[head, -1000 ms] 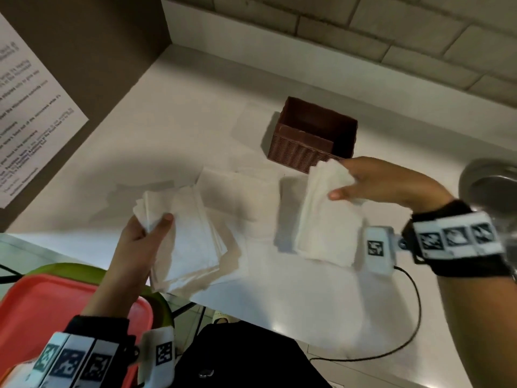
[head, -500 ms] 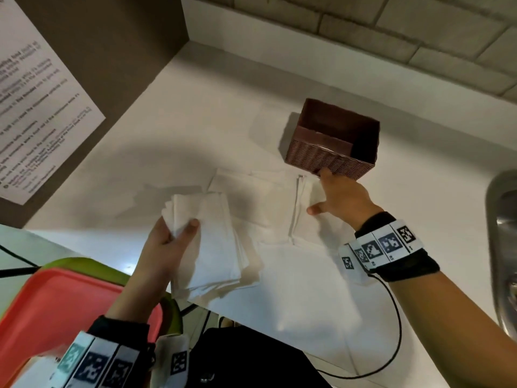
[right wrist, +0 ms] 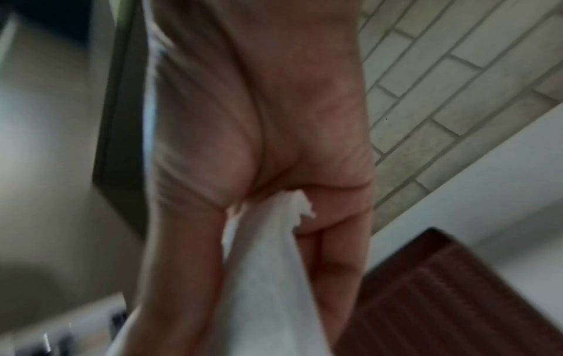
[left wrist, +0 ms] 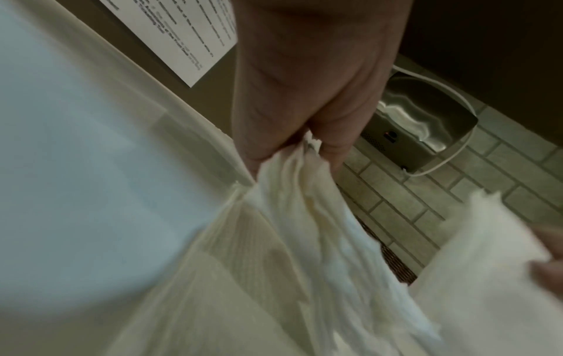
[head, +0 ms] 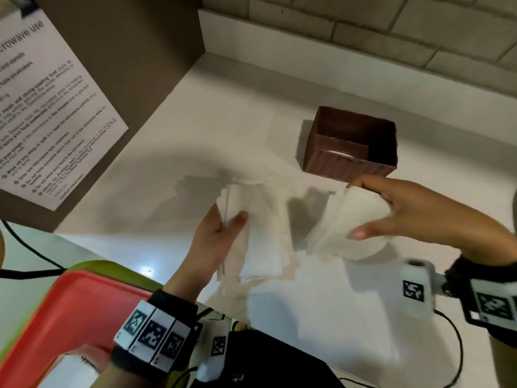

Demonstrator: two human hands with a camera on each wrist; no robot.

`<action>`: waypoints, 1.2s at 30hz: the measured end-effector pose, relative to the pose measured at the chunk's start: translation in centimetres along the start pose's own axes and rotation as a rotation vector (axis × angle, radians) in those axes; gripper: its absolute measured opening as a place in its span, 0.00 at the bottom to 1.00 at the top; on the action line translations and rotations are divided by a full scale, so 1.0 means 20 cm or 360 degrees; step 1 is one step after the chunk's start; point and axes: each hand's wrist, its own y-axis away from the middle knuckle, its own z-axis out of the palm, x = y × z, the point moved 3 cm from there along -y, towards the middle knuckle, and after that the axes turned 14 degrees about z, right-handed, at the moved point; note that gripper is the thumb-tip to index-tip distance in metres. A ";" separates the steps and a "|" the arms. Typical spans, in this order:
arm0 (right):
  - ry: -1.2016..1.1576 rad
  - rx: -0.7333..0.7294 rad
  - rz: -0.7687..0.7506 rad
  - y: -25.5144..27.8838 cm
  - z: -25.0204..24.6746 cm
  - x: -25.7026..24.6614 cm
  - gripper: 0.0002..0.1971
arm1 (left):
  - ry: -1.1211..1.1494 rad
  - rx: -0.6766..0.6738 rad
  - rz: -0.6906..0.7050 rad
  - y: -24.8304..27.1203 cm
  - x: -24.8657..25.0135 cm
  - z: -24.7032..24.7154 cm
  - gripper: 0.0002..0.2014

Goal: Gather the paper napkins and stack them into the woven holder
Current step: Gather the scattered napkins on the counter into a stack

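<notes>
A posted notice (head: 53, 113) on the brown panel reads "microwave use" in part; the finer print is too blurred to read. The left hand (head: 215, 242) pinches a stack of napkins (head: 260, 233), thumb on top, over the white surface (head: 195, 135). The right hand (head: 414, 214) grips a second bundle of napkins (head: 344, 225) just in front of the woven holder (head: 349, 163).

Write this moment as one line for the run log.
left hand: grips napkin stack | right hand: grips second napkin bundle | woven holder: on counter, beyond right hand | step: gathering
</notes>
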 end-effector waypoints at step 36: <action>-0.0699 -0.0098 0.0196 -0.08 0.56 -0.21 0.29 | 0.0180 0.0192 0.0026 0.11 0.01 -0.06 0.22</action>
